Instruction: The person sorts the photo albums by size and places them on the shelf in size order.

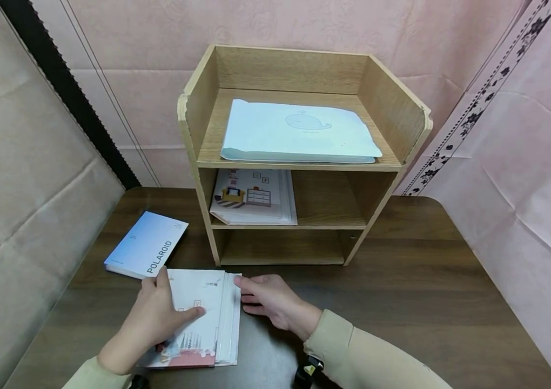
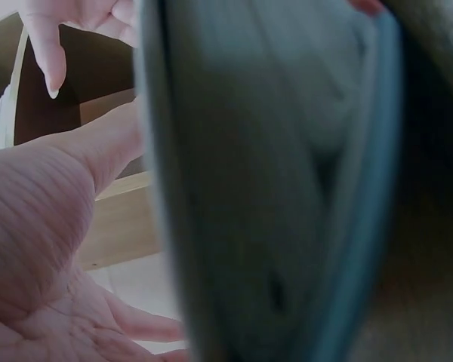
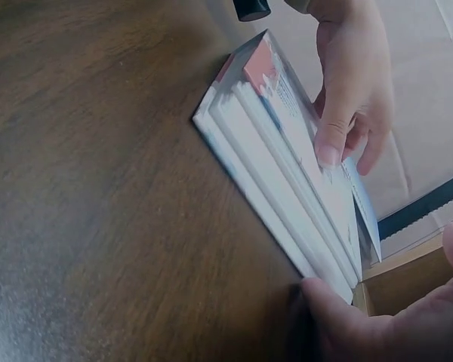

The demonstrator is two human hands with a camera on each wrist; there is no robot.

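Note:
A stack of thin white booklets (image 1: 207,316), the top one with a pink lower edge, lies flat on the dark wooden table near its front. My left hand (image 1: 168,308) rests on the top cover, fingers laid over it and thumb at the far edge. My right hand (image 1: 251,294) touches the stack's right edge with relaxed fingers. The right wrist view shows the booklets (image 3: 287,196) slightly fanned, the left hand's fingers (image 3: 340,128) on top, and my right thumb (image 3: 340,309) at the near corner. The left wrist view holds only my palm (image 2: 38,249) and a blurred cover (image 2: 272,188).
A wooden three-tier shelf (image 1: 197,135) stands behind the stack. A pale blue booklet with a whale (image 1: 300,132) lies on its top tier, a furniture-print booklet (image 1: 253,197) on the middle tier. A blue POLAROID book (image 1: 146,246) lies at left. Bare table (image 1: 402,292) extends right.

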